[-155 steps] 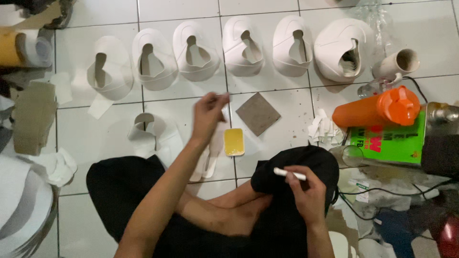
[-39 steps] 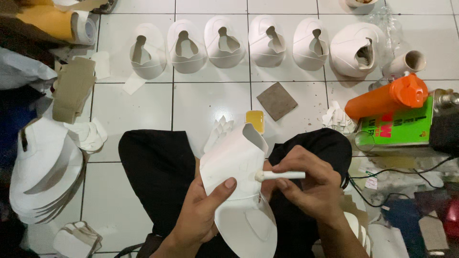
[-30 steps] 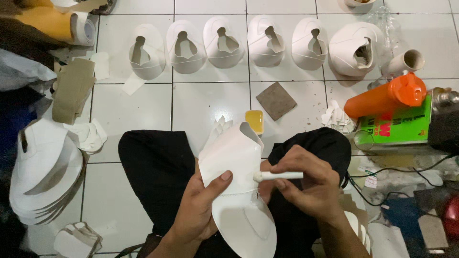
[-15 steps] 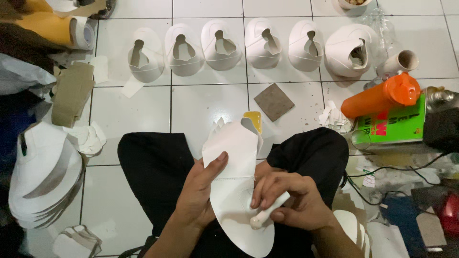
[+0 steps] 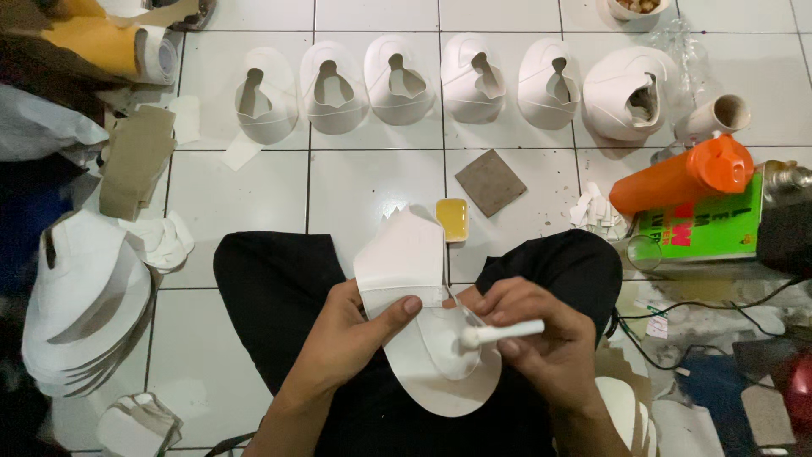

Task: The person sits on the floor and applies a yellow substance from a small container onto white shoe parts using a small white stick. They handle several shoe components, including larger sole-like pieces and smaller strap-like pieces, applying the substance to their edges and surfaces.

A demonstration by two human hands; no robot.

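Note:
My left hand (image 5: 351, 338) grips a white shoe-upper piece (image 5: 406, 262) over my lap, thumb pressed across its middle. My right hand (image 5: 545, 343) holds a small white brush (image 5: 501, 333) with its tip on the piece's rounded lower part (image 5: 444, 381). A small yellow glue block (image 5: 452, 219) lies on the tile just beyond the piece. I sit cross-legged in black trousers (image 5: 271, 279).
A row of several white shoe uppers (image 5: 397, 80) lies on the tiles ahead. An orange bottle (image 5: 685, 173) rests on a green box (image 5: 706, 228) at right, next to a brown square pad (image 5: 491, 182). A stack of white cut pieces (image 5: 80, 305) sits at left.
My left hand picked the white piece up from the floor into my lap. The brush turned and its tip moved down onto the piece's lower part.

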